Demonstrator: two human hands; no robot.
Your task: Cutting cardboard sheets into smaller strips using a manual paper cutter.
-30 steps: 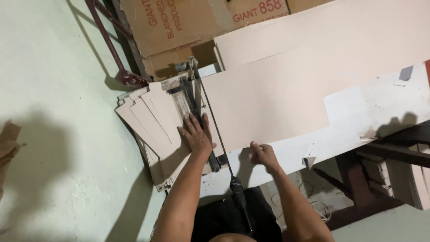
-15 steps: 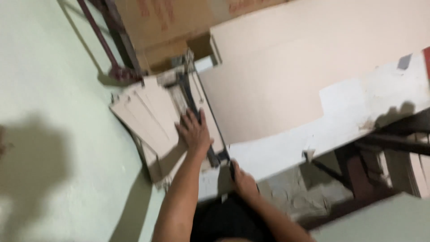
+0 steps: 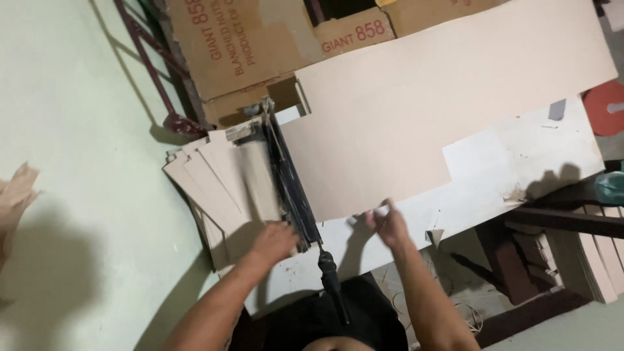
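At the far left a scrap of brown cardboard (image 3: 16, 195) lies on the pale green floor (image 3: 78, 117). Further right a fanned stack of tan strips (image 3: 218, 185) rests on the left side of a paper cutter (image 3: 289, 188), whose dark blade arm runs down to a black handle (image 3: 331, 286) near the person's body. The left hand (image 3: 273, 240) lies flat on the near end of the strips, palm down, fingers spread, just beside the blade; it presses rather than grasps. Right of the blade a large tan sheet (image 3: 416, 110) spreads across the white table (image 3: 520, 169), its near edge close to the table's front. The right hand (image 3: 387, 224) sits at that near edge, blurred, fingers loosely spread and touching or just above the sheet's corner; whether it pinches the sheet cannot be told. Behind the cutter stand printed cardboard boxes (image 3: 260, 45). At the far right, a red disc (image 3: 604, 107) lies past the table's end.
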